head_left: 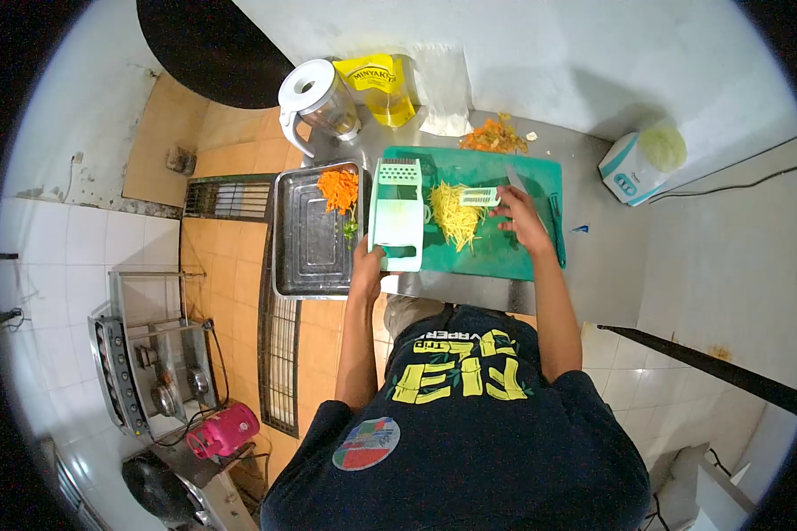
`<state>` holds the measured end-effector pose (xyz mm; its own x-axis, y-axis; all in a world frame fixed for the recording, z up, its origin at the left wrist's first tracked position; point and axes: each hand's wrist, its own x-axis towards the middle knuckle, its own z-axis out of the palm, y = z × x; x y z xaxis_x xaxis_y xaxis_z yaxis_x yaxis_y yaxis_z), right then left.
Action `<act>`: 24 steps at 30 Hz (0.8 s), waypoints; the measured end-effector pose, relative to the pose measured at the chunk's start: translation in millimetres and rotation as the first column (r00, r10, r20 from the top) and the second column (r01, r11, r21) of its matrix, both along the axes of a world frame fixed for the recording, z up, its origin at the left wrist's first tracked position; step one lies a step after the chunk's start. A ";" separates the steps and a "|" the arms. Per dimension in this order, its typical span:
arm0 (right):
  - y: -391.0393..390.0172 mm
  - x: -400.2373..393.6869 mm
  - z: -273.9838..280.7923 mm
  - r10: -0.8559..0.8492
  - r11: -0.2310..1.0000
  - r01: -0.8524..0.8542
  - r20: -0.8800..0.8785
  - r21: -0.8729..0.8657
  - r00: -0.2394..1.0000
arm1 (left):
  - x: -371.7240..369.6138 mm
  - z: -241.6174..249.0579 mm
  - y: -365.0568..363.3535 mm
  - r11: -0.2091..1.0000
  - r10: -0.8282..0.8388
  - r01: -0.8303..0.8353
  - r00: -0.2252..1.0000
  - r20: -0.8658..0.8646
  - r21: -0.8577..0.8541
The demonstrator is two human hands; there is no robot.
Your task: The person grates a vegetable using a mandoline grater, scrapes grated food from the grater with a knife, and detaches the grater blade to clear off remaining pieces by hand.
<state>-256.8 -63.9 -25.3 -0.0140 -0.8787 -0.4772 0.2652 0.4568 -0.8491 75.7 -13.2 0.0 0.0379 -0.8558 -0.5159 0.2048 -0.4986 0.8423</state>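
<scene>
My left hand (367, 265) is closed on the lower end of a pale green mandoline slicer (398, 221), which is held over the left side of a green cutting board (505, 257). In my right hand (522, 219) is a small pale green grater insert (479, 196) with slots, gripped at its right end. Under and beside that insert lies a pile of yellow shredded vegetable (456, 221) on the board. A knife (515, 179) lies behind my right hand, partly hidden by it.
Left of the board stands a metal tray (319, 288) with shredded carrot (338, 190) and chopped greens (351, 228). Behind are a blender jug (323, 102), a yellow pouch (385, 88) and vegetable peelings (494, 135). A blender base (629, 170) stands at the right.
</scene>
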 end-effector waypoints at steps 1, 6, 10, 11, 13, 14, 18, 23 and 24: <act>2.5 4.0 3.2 -0.017 1.000 0.016 -0.068 -0.011 0.998 | -0.8 1.3 -0.1 1.000 0.004 -0.004 1.000 0.002 0.000; 12.5 21.9 -1.4 -0.107 0.965 0.020 -0.318 -0.263 0.942 | -0.1 9.6 -0.4 0.999 -0.025 0.027 0.996 -0.085 0.019; 10.6 23.1 -7.8 -0.155 0.950 0.060 -0.295 -0.308 0.943 | -12.8 15.7 -5.1 0.995 0.011 0.001 0.993 -0.116 0.097; 11.3 22.1 -9.0 -0.159 0.949 0.060 -0.302 -0.310 0.940 | -13.7 8.1 -6.9 0.995 0.010 0.004 0.990 -0.142 0.099; 13.2 19.8 -9.7 -0.170 0.949 0.071 -0.306 -0.307 0.937 | -14.1 -3.0 -10.6 0.995 -0.007 0.028 0.979 -0.202 0.099; 14.3 19.0 -10.3 -0.177 0.950 0.082 -0.302 -0.302 0.937 | -11.3 -7.8 -12.6 0.994 -0.023 0.047 0.971 -0.236 0.096; 16.8 18.0 -11.5 -0.229 0.945 0.141 -0.291 -0.295 0.929 | -20.4 -2.3 -17.9 0.983 0.002 0.055 0.950 -0.311 0.174; 13.6 16.9 -11.6 -0.217 0.952 0.141 -0.276 -0.271 0.936 | -37.9 9.3 -26.7 0.980 -0.130 0.151 0.978 -0.161 0.128; 15.1 16.4 -10.0 -0.214 0.954 0.136 -0.291 -0.266 0.932 | -41.2 21.7 -25.9 0.974 -0.172 0.192 0.972 -0.158 0.121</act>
